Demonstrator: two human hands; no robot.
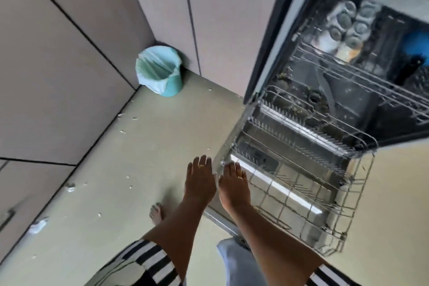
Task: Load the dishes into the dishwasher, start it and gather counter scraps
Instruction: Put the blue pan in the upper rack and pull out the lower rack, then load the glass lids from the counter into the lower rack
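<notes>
By the left corner of the pulled-out silver wire lower rack, at the open grey dishwasher, my left hand and right hand stretched side by side, fingers straight, holding nothing.

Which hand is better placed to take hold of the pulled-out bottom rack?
Right, probably. The right hand sits over a corner of the rack, fingers straight; the left hand hovers beside it over the floor, off the rack.
</notes>
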